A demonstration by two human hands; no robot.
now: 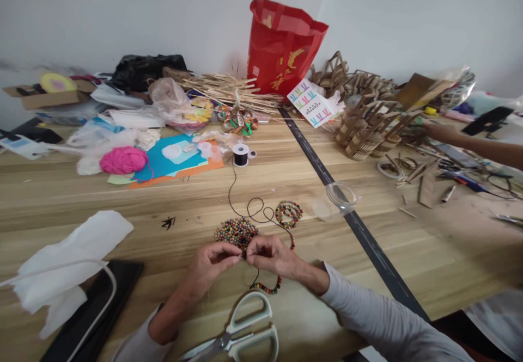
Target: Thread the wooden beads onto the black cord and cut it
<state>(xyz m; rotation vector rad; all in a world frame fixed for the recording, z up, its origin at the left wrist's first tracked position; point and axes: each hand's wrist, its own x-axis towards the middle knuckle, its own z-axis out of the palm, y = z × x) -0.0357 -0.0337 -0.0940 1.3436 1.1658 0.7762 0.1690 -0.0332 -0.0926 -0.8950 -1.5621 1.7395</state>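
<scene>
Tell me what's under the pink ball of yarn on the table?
The pink ball of yarn rests on a blue paper sheet, with orange paper and a pale green piece beneath. Whatever lies directly under the ball is hidden.

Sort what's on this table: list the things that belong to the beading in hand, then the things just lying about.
In use: left hand and right hand pinching the beaded cord; bead pile; black cord spool; finished bead ring.

Lying about: scissors; pink yarn ball; red bag; plastic cup; white tissue.
</scene>
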